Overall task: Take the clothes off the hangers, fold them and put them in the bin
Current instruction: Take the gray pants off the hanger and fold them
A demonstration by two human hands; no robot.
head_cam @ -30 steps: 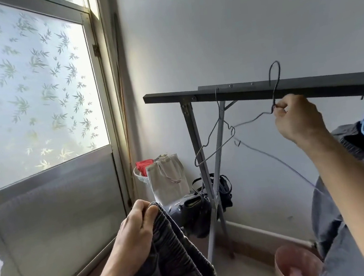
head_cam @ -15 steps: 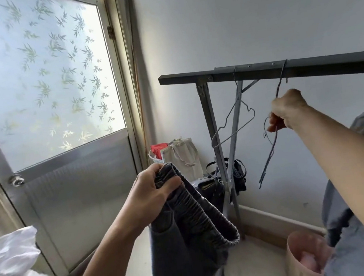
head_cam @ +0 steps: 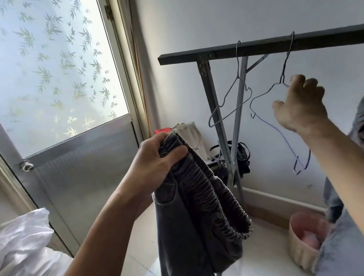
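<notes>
Clothes rack (head_cam: 324,38) in a corner, door (head_cam: 78,172) to its left.
On the rack's bar hang two hangers side by side: left hanger (head_cam: 229,107), right hanger (head_cam: 273,127), with the right hand (head_cam: 299,104) at its neck. Trousers (head_cam: 195,204) hang from the left hand (head_cam: 156,159), before the rack's legs. Bags (head_cam: 190,137) on the floor behind them; bin (head_cam: 299,249) on the floor, lower right.

Dark trousers (head_cam: 191,205) dangle beside two hooked wire hangers (head_cam: 230,112).

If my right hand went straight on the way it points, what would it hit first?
Probably the wire hanger hooked on the rail: your right hand points up at its neck, close by. Depth is unclear; it may already touch.
</notes>
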